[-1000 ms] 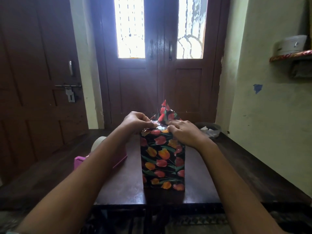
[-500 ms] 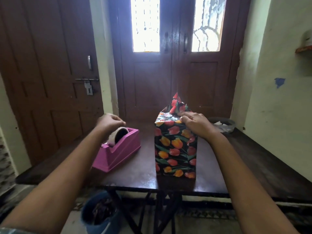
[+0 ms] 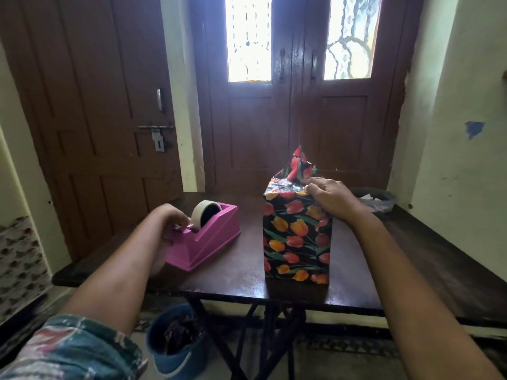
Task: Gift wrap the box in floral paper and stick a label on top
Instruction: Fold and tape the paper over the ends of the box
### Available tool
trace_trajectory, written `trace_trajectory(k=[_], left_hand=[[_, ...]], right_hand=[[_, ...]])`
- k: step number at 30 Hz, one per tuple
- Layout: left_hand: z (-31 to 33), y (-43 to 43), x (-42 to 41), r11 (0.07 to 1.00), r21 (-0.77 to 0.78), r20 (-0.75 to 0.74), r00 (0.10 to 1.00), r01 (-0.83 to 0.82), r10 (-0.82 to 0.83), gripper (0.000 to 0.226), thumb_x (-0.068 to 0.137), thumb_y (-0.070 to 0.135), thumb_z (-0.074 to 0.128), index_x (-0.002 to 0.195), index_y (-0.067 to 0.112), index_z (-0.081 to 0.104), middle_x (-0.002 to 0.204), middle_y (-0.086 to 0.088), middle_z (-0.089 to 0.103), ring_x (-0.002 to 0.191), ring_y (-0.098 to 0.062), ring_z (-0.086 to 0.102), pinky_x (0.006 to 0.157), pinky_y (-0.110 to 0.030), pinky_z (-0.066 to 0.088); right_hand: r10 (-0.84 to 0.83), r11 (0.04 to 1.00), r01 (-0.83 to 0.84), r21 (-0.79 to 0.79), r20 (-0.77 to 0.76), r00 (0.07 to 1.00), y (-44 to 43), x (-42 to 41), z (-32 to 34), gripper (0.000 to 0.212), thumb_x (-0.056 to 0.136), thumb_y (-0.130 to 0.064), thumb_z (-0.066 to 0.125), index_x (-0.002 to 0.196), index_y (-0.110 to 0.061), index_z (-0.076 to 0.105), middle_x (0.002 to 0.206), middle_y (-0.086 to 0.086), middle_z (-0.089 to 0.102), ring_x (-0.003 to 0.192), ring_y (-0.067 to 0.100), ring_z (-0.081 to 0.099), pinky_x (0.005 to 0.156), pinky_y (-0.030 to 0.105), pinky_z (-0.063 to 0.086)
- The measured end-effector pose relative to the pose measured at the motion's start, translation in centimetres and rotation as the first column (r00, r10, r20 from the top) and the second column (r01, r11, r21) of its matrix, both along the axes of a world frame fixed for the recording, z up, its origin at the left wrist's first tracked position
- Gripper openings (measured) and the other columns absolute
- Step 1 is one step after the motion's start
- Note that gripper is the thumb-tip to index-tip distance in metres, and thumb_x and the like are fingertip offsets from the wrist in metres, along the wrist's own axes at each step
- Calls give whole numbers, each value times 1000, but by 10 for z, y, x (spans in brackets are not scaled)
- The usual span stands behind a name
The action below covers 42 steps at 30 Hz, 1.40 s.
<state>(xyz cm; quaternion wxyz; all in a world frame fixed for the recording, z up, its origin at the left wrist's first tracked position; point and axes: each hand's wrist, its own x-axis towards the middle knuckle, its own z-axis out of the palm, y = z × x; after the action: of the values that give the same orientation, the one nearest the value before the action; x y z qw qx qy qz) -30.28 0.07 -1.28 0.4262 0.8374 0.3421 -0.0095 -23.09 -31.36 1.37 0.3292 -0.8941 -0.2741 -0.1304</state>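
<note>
A tall box [image 3: 296,237] wrapped in black paper printed with red and orange tulips stands upright near the front edge of a dark wooden table [image 3: 236,281]. The right hand [image 3: 329,197] presses palm-down on the box's top right edge, fingers spread flat over the folded paper, where a loose flap [image 3: 297,165] rises in a point at the far side. To the left, the left hand [image 3: 171,219] curls its fingers at the near end of a pink tape dispenser [image 3: 208,237], beside the tape roll [image 3: 205,212]; whether it pinches tape cannot be told. A blue bucket [image 3: 175,341] sits under the table.
</note>
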Motion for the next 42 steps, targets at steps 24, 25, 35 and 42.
trace_trajectory(k=[24, 25, 35, 42], left_hand=[[-65, 27, -46, 873, -486, 457, 838, -44, 297, 20, 87, 16, 64, 70, 8, 57, 50, 0, 57, 45, -8, 51, 54, -27, 54], [-69, 29, -47, 882, -468, 431, 856, -58, 285, 20, 85, 17, 65, 70, 8, 58, 58, -4, 58, 52, -12, 53, 58, -30, 52], [-63, 26, -42, 989, -117, 429, 893, -94, 135, 19, 86, 18, 65, 75, 4, 60, 65, -7, 55, 56, -16, 48, 50, -25, 40], [-39, 21, -43, 838, 518, 141, 983, -174, 117, 26, 83, 33, 69, 92, 9, 66, 89, -7, 66, 79, -19, 60, 61, -28, 43]], right_hand=[[3, 998, -3, 55, 14, 1000, 0, -2, -1, 35, 97, -20, 40, 124, -13, 59, 134, 7, 54, 123, 23, 45, 95, 29, 34], [4, 998, -5, 56, 14, 1000, 0, -1, -1, 35, 97, -20, 40, 125, -13, 59, 134, 7, 54, 124, 23, 45, 95, 29, 34], [7, 998, -6, 65, -13, 1000, -1, 6, -3, 38, 97, -23, 39, 130, -16, 55, 139, 5, 50, 127, 21, 43, 96, 28, 32], [32, 998, -29, 55, -53, 998, -3, 5, -3, 39, 97, -25, 38, 133, -16, 51, 140, 6, 47, 127, 21, 42, 102, 32, 34]])
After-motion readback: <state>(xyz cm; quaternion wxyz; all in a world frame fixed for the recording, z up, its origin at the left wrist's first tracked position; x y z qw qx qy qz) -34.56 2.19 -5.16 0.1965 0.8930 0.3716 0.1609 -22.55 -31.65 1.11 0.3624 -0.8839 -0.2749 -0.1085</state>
